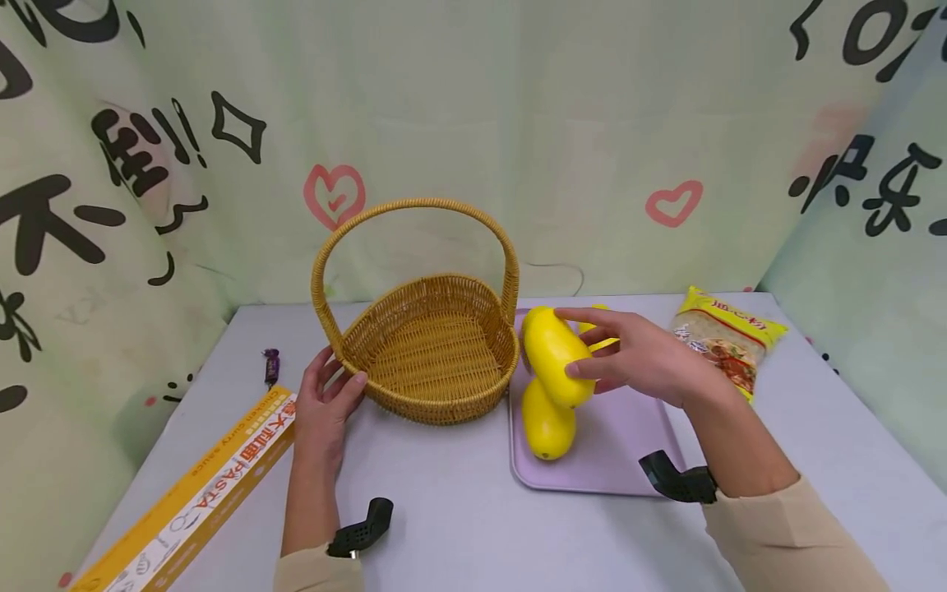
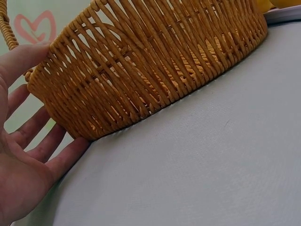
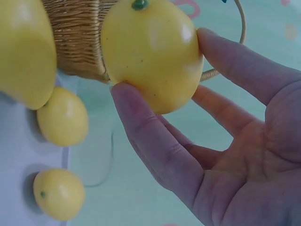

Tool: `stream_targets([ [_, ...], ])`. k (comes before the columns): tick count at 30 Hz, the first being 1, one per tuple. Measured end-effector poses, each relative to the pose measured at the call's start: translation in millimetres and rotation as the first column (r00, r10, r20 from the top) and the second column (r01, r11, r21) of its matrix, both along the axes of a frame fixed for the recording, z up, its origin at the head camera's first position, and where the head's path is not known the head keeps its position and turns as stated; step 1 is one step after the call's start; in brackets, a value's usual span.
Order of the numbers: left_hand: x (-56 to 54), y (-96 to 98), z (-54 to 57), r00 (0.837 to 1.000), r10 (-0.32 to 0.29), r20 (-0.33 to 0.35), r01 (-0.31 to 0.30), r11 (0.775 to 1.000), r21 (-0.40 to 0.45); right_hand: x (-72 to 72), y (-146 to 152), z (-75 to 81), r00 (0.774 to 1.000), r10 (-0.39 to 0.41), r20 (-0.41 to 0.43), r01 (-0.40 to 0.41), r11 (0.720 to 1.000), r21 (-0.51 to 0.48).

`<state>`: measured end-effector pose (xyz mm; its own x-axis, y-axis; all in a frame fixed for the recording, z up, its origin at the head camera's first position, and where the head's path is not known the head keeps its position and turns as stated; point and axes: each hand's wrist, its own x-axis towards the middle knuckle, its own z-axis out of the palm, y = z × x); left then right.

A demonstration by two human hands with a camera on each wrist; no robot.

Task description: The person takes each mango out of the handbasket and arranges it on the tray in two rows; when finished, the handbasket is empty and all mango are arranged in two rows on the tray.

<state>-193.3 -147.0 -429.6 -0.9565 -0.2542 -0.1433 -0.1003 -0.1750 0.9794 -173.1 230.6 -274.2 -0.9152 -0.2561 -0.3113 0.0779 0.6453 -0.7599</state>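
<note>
A tan wicker basket with a tall arched handle stands on the table, holding nothing inside. My left hand holds its left side, thumb at the rim and fingers spread along the outer wall. Over a lilac tray, my right hand grips a large oblong yellow fruit between thumb and fingers; its green stem end shows in the right wrist view. A second large yellow fruit lies below it on the tray. Smaller yellow fruits sit toward the tray's back, mostly hidden by the hand in the head view.
On the left lies a long yellow pasta box, with a small purple-wrapped candy beyond it. A yellow-topped food packet rests behind the right forearm. A printed curtain hangs behind the table.
</note>
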Motion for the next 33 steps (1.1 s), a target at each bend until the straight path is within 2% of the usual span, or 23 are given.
stream_targets([
  [17, 0.6, -0.1, 1.0, 1.000, -0.002, -0.008, 0.002, 1.000, 0.013, 28.8, 39, -35.4, 0.991, -0.134, -0.010, 0.134, 0.991, 0.018],
  [26, 0.0, -0.1, -1.1, 1.000, 0.006, -0.010, -0.006, 1.000, 0.011, 34.8, 50, -53.6, 0.988, -0.156, 0.020, 0.155, 0.987, 0.039],
  [33, -0.7, -0.7, -1.8, 1.000, 0.004, -0.006, -0.004, 1.000, 0.018, 34.0, 56, -66.6, 0.980, -0.189, 0.061, 0.185, 0.980, 0.073],
])
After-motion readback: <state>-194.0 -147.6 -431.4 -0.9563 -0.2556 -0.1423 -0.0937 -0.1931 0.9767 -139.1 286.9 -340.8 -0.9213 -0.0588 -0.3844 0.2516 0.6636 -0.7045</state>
